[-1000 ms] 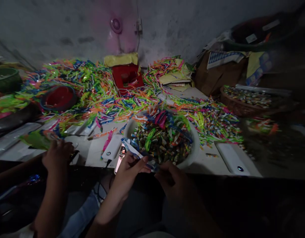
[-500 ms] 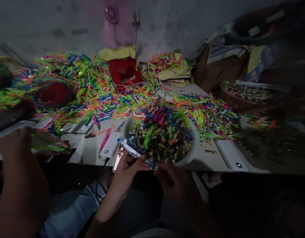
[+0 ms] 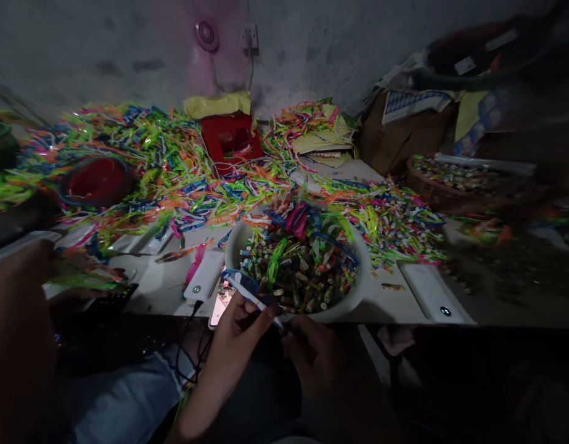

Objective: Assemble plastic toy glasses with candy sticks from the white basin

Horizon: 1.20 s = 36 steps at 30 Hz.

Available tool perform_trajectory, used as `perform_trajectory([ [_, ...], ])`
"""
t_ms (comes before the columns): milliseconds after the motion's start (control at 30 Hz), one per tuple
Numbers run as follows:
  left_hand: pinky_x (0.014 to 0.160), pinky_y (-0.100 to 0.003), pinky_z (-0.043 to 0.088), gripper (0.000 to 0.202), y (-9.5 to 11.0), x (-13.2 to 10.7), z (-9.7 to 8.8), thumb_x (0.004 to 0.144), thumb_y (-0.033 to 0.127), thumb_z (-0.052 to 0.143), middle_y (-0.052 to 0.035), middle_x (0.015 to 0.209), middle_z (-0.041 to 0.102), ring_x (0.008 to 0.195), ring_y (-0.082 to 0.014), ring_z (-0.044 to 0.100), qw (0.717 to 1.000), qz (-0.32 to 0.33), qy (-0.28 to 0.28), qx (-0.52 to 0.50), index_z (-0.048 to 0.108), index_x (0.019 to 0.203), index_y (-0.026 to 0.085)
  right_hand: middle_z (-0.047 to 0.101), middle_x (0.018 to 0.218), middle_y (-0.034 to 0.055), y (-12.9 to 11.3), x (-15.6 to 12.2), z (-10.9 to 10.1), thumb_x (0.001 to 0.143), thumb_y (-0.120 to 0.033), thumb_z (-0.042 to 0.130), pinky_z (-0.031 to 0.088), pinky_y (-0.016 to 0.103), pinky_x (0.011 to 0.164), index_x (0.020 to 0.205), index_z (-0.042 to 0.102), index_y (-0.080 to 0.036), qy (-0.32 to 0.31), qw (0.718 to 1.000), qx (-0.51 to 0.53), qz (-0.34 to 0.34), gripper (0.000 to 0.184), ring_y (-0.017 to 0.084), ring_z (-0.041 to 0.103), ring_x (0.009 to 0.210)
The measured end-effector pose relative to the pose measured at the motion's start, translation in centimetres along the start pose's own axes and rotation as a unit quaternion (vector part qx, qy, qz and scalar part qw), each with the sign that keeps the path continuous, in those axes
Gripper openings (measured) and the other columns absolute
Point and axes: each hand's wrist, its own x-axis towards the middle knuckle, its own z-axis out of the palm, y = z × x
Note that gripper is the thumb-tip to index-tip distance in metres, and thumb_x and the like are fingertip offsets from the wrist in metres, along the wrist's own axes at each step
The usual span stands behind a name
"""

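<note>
My left hand (image 3: pixel 240 339) is closed, thumb and fingers pinching a blue-and-white plastic strip (image 3: pixel 241 283) that slants from upper left to lower right. Its blue film end sticks out past my fingers over the tub's near left rim. My right hand (image 3: pixel 314 351) is in shadow, fingers curled and pressed together at the strip's lower end; what sits between them is too dark to tell. Both hands are just in front of a white tub (image 3: pixel 365 277) heaped with small patterned cylinders (image 3: pixel 302 277). On top lie a green film piece (image 3: pixel 275 259) and a pink one (image 3: pixel 297 221).
Piles of coloured strips (image 3: pixel 150 142) cover the table's back. A lit phone (image 3: pixel 218 305) and a white power bank (image 3: pixel 204 274) lie left of the tub, another white device (image 3: pixel 432 293) right. A co-worker's arm (image 3: pixel 20 308) is at left. A brown basket (image 3: pixel 423 191) stands right.
Both hands have dropped slightly toward me, with the strip between them. My right fingers have curled in more. The co-worker's arm at the left has shifted down.
</note>
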Motion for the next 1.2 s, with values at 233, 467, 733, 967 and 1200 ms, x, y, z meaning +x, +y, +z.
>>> perform_trajectory([
  [233, 0.067, -0.026, 0.051, 0.051, -0.1, 3.2, -5.5, 0.07, 0.05, 0.065, -0.0011, 0.087, 0.06, 0.075, -0.0156, 0.06, 0.996, -0.006, 0.077, 0.049, 0.055, 0.109, 0.019, 0.066, 0.088, 0.0047, 0.8, 4.1, -2.0, 0.086, -0.035, 0.057, 0.044, 0.029, 0.074, 0.09, 0.066, -0.021, 0.089, 0.973, -0.174, -0.126, 0.017, 0.021, 0.061, 0.088],
  [467, 0.084, -0.047, 0.046, 0.069, -2.3, 10.3, -15.6, 0.084, 0.045, 0.045, -0.0204, 0.111, 0.063, 0.1, -0.034, 0.061, 0.862, 0.011, 0.175, 0.476, 0.03, 0.141, 0.009, 0.061, 0.1, 0.0112, 3.1, 7.9, -3.9, 0.08, -0.03, 0.065, 0.044, 0.032, 0.067, 0.087, 0.068, -0.017, 0.116, 0.896, -0.429, -0.009, 0.015, 0.025, 0.061, 0.086],
  [733, 0.092, -0.041, 0.041, 0.037, 0.0, 11.0, -2.0, 0.08, 0.038, 0.054, -0.0147, 0.108, 0.066, 0.103, -0.0295, 0.058, 0.845, 0.229, -0.09, 0.476, 0.065, 0.11, 0.018, 0.058, 0.088, 0.0065, 5.9, 7.6, -3.5, 0.085, -0.024, 0.054, 0.044, 0.033, 0.076, 0.084, 0.057, -0.019, 0.195, 0.945, -0.215, -0.151, 0.006, 0.022, 0.056, 0.085],
  [967, 0.066, -0.029, 0.043, 0.023, 0.7, 11.1, 0.7, 0.08, 0.019, 0.047, -0.009, 0.076, 0.068, 0.07, -0.0204, 0.062, 0.862, 0.198, -0.124, 0.45, 0.069, 0.084, 0.016, 0.062, 0.085, 0.0078, 6.3, 7.2, -3.5, 0.091, -0.027, 0.043, 0.046, 0.033, 0.071, 0.097, 0.047, -0.018, 0.222, 0.957, -0.128, -0.139, 0.012, 0.021, 0.059, 0.079],
  [1200, 0.087, -0.035, 0.044, 0.031, 1.6, 7.0, -0.6, 0.086, 0.017, 0.043, -0.0091, 0.107, 0.065, 0.1, -0.0213, 0.058, 0.873, 0.329, -0.109, 0.342, 0.064, 0.109, 0.019, 0.05, 0.068, -0.0032, 4.9, 6.6, -4.0, 0.086, -0.045, 0.053, 0.039, 0.023, 0.053, 0.123, 0.047, -0.019, 0.176, 0.979, 0.056, -0.086, 0.046, 0.012, 0.048, 0.057],
])
